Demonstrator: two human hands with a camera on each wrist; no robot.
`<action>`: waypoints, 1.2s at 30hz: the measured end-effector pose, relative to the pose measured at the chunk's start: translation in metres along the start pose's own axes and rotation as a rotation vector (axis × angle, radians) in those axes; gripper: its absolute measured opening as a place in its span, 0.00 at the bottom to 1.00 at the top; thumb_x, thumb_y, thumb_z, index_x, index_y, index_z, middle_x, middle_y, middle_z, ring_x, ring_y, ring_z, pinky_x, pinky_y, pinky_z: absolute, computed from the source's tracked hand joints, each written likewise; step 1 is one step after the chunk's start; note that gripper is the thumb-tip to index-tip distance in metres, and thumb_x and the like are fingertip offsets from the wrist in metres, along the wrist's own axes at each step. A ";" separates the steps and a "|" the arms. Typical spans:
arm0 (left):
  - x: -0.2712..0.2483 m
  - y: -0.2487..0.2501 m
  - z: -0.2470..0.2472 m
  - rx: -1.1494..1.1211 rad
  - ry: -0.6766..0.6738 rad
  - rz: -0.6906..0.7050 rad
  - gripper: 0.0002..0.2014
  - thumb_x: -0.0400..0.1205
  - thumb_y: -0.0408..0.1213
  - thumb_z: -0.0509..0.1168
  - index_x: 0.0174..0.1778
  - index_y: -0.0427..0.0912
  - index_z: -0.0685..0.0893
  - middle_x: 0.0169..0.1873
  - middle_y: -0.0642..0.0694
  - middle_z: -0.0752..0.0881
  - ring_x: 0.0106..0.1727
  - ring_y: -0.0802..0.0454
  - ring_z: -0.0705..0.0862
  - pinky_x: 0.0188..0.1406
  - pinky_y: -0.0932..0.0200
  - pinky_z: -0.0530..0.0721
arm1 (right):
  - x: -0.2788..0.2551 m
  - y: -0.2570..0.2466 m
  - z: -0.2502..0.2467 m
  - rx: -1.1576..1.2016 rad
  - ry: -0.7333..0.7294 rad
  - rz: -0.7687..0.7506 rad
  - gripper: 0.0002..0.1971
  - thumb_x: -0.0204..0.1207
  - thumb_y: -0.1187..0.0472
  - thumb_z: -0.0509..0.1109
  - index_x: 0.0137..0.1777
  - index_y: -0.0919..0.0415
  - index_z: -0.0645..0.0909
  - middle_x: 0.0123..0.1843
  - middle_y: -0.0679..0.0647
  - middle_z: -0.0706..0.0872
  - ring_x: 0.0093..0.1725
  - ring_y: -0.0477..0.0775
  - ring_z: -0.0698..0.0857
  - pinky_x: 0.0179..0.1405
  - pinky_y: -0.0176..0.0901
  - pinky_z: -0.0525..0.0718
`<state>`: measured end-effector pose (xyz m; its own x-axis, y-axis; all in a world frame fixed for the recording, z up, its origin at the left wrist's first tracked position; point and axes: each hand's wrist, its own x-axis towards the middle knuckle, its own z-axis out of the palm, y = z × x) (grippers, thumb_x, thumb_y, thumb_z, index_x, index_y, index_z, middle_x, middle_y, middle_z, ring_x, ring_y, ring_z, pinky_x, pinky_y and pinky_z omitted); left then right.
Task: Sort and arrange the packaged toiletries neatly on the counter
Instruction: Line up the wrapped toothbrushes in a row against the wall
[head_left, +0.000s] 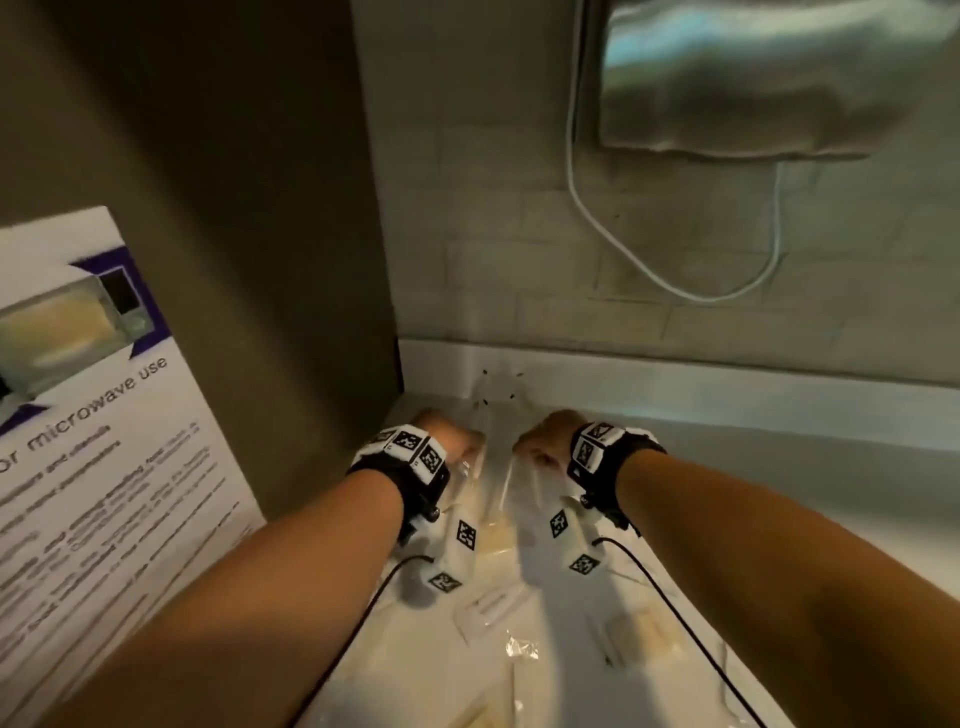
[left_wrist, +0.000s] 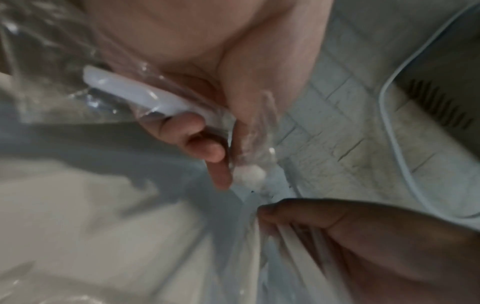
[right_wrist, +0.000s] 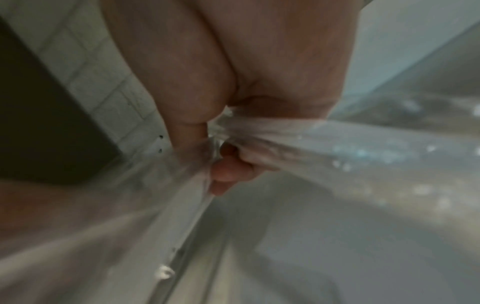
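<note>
At the back of the white counter (head_left: 727, 441) my left hand (head_left: 457, 441) and right hand (head_left: 540, 447) are close together, each a fist around clear plastic packaging (head_left: 493, 467) that stretches between them. In the left wrist view my left hand (left_wrist: 207, 144) curls round a clear packet holding a white stick-like item (left_wrist: 135, 96), and the right hand (left_wrist: 337, 226) is below it. The right wrist view has my right hand (right_wrist: 226, 164) bunching clear wrapping (right_wrist: 285, 133) in its fingers. More packaged toiletries (head_left: 493, 603) lie on the counter under my wrists.
A printed microwave-use sign (head_left: 104, 415) leans on a dark panel (head_left: 234, 208) at the left. On the tiled wall hang a metal dispenser (head_left: 769, 78) and a looping white cable (head_left: 675, 280). Pale packets (head_left: 628, 629) are scattered toward the counter's front.
</note>
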<state>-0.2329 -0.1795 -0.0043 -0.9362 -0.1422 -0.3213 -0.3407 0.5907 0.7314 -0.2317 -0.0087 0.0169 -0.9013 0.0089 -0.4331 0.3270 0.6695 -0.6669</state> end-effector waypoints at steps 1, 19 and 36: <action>0.013 -0.001 0.005 0.042 -0.006 -0.014 0.18 0.64 0.54 0.74 0.36 0.41 0.89 0.38 0.42 0.92 0.40 0.44 0.91 0.48 0.51 0.91 | 0.010 0.001 -0.001 0.011 0.006 -0.001 0.14 0.70 0.57 0.79 0.27 0.59 0.81 0.26 0.52 0.82 0.25 0.50 0.79 0.32 0.38 0.80; 0.058 -0.019 0.001 -0.187 0.053 -0.111 0.27 0.81 0.52 0.60 0.46 0.26 0.84 0.37 0.27 0.88 0.40 0.31 0.89 0.46 0.43 0.88 | 0.099 0.067 -0.008 0.306 0.279 0.170 0.48 0.51 0.29 0.60 0.68 0.60 0.74 0.59 0.64 0.86 0.52 0.68 0.87 0.56 0.65 0.84; 0.044 -0.020 -0.012 0.331 0.138 0.169 0.15 0.86 0.33 0.58 0.64 0.33 0.85 0.67 0.37 0.84 0.68 0.39 0.82 0.67 0.55 0.77 | 0.043 0.021 -0.004 -0.340 0.256 -0.310 0.22 0.78 0.50 0.67 0.71 0.53 0.75 0.71 0.57 0.78 0.71 0.61 0.74 0.70 0.53 0.75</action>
<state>-0.2684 -0.2074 -0.0260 -0.9872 -0.1130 -0.1130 -0.1559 0.8358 0.5265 -0.2643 0.0091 -0.0132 -0.9956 -0.0750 -0.0562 -0.0382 0.8722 -0.4877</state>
